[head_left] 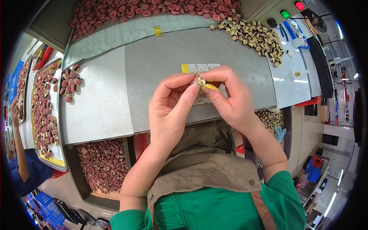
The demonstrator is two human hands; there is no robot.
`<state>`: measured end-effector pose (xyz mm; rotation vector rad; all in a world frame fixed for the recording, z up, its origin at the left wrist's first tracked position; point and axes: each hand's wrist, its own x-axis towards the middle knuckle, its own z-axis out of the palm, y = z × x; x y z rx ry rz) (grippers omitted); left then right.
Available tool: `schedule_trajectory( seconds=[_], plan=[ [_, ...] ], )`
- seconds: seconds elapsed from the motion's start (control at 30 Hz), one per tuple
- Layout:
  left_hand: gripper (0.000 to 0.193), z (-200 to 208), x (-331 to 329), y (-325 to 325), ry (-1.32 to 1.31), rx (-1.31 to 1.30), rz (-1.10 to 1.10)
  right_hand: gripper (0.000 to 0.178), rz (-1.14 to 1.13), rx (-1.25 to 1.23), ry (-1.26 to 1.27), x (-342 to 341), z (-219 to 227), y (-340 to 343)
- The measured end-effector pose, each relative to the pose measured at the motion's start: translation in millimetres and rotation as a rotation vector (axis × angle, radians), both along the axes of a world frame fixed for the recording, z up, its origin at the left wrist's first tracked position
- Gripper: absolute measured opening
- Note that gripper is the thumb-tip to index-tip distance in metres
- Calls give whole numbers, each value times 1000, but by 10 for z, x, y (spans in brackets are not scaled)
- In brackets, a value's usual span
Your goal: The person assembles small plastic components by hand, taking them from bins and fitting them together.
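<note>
Above the middle of the grey table, my hands meet fingertip to fingertip. My left hand [170, 105] pinches a small pink ridged cup-shaped piece [195, 79], mostly hidden by the fingers. Against it, my right hand [234, 97] pinches a small cream-and-dark piece [201, 81]. The two pieces touch; whether one sits inside the other I cannot tell. Something yellow wraps a fingertip of my right hand. Beneath the hands lies a worn pale label [203, 68] with a yellow end. Loose pink cups [145, 9] heap along the back, and cream-and-dark pieces [251, 34] pile at the back right.
Pink-and-cream joined pieces [70, 82] lie at the left beside a yellow-lined tray [57, 157] of more. An open drawer [103, 168] below left is full of them; another [270, 119] sits below right. A co-worker's arm [21, 153] shows at far left.
</note>
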<state>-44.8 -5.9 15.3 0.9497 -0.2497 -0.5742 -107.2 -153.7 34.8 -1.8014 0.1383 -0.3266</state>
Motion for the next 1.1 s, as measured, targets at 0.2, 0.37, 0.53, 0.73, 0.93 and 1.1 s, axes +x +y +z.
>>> schedule_trajectory(
  seconds=[0.2,0.37,0.53,0.73,0.93,1.1],
  plan=[
    [39,6,156,109,153,-6,-193,29,27,-591,-259,30,33,-35],
    [55,93,129,104,149,20,-195,31,153,-506,-166,62,98,-72],
    [66,103,-1,61,-39,79,-153,24,129,-467,-186,65,55,-101],
    [64,31,-40,19,-163,136,-122,22,142,-523,-239,80,14,-127],
    [62,65,-54,-10,-138,154,-92,30,96,-603,-224,53,34,-80],
    [39,116,-17,88,-134,202,-68,34,151,-616,-181,37,157,-91]
  ],
)
